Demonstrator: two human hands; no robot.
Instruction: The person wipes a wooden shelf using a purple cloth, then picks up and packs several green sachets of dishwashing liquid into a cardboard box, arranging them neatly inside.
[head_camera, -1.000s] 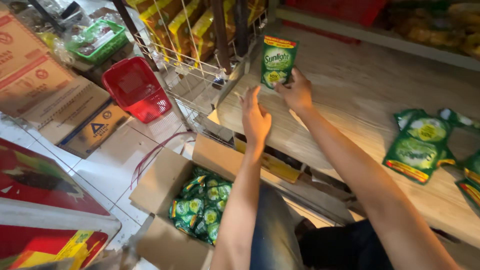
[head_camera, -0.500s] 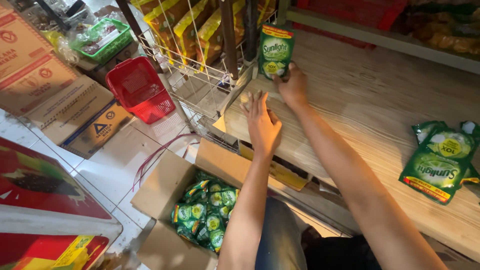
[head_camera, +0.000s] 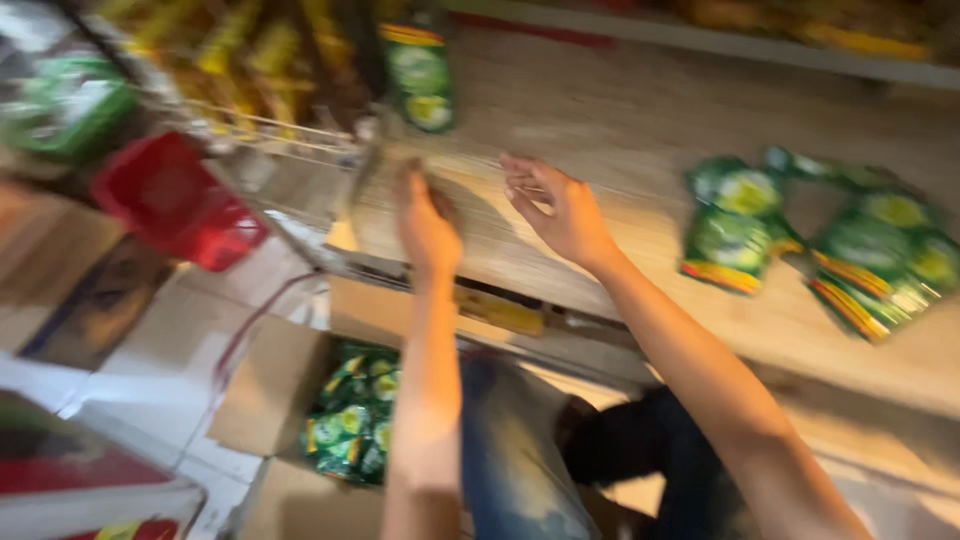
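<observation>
The picture is blurred by motion. A green pouch (head_camera: 420, 75) stands upright at the back left of a wooden shelf (head_camera: 620, 130). My right hand (head_camera: 555, 205) hovers over the shelf, fingers spread, holding nothing, a little to the right of and below that pouch. Flat on the shelf's front edge rests my left hand (head_camera: 425, 225), also empty. Several more green pouches (head_camera: 820, 240) lie flat on the shelf to the right. Below, an open cardboard box (head_camera: 300, 400) on the floor holds more green pouches (head_camera: 350, 420).
A red plastic basket (head_camera: 175, 200) sits on the floor at left, beside flattened cardboard (head_camera: 70, 280). A wire rack (head_camera: 260, 125) with yellow packets stands left of the shelf. My knees in jeans (head_camera: 520, 450) are under the shelf edge.
My right hand has let go of the upright green pouch and pulled back to the right. The view has swung right, bringing more flat pouches into sight.
</observation>
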